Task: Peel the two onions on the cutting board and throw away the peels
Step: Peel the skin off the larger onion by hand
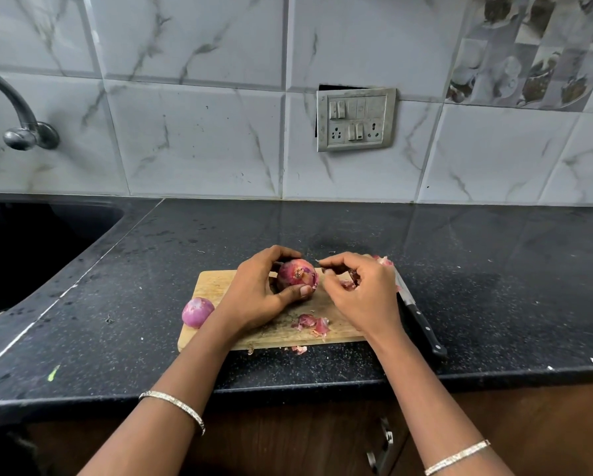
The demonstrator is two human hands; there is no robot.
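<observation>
onion [297, 277] sits clamped in the left hand [257, 293] over the cutting board [216, 283], steadied so the right hand [362, 295], pinching torn peel [350, 284], can strip it; second onion [197, 312] waits bare at the board's left edge.

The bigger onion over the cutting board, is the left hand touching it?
Touching. The head view shows the left hand gripping the bigger onion, fingers curled over its far side and thumb pressed on its near side.
</observation>
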